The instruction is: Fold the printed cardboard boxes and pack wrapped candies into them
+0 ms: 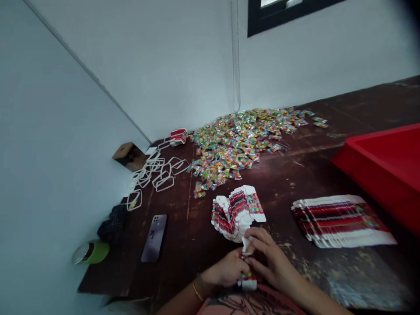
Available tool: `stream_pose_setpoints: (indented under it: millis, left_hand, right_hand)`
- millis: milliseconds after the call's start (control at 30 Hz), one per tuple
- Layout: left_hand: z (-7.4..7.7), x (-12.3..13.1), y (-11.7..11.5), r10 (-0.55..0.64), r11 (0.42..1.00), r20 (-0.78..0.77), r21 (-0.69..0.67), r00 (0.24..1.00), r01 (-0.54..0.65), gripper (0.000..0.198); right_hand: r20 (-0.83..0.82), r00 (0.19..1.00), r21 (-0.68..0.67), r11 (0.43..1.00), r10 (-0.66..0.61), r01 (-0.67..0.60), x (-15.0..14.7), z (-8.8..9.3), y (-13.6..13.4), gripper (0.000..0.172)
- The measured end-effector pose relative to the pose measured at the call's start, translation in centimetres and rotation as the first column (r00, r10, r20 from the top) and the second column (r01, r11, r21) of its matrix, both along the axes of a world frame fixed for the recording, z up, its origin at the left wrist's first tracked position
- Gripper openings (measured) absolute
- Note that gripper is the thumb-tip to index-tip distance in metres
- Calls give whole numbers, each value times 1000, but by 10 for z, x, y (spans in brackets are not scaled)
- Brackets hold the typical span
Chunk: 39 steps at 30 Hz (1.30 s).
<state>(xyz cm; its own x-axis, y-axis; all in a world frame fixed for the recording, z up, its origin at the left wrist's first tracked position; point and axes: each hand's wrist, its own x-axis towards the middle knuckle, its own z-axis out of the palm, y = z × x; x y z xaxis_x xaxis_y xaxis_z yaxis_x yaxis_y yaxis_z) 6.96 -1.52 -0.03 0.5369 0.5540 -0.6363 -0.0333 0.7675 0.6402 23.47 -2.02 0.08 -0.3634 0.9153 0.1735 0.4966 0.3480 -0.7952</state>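
Note:
A small printed carton [248, 276], white at its ends with red and coloured print, is held between both hands close to my body. My left hand [230, 267] is closed around its side, the fingers curled. My right hand [267, 258] pinches its upper end with thumb and fingers; part of the carton is hidden behind the fingers. Just beyond my hands lies a fanned stack of flat cartons [234, 212] with red and white print. To the right, a second row of flat cartons [343, 221] overlaps on the dark table [278, 210].
A heap of small colourful candy packets [243, 140] spreads by the wall. At right stands a red tray [387, 162]. On the left are loose white bands [164, 183], a brown box [129, 155], a phone [154, 238], dark cloth [113, 225] and a green-sided container [98, 253].

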Motion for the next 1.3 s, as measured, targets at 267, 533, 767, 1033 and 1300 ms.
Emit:
stream_pose_setpoints:
  millis: [267, 533, 767, 1033, 1300]
  left_hand:
    - [17, -12, 2, -294, 914, 20, 299, 955, 275, 32]
    - [-11, -2, -2, 121, 881, -170, 473, 978, -26, 42]
    - [-10, -11, -14, 132, 734, -271, 674, 953, 90, 41]
    - [7, -14, -24, 49, 666, -334, 713, 941, 218, 19]
    - [20, -14, -20, 71, 677, -381, 697, 922, 236, 20]
  right_hand:
    - [-298, 871, -392, 782, 390, -484, 18, 38, 21, 14]
    - [-318, 926, -353, 881, 203, -314, 18, 27, 13, 22]
    - [-581, 703, -721, 659, -410, -212, 17, 0, -14, 39]
    - [-569, 563, -797, 235, -599, -556, 17, -22, -22, 34]
    - [-529, 811, -679, 698, -249, -228, 11, -12, -8, 29]
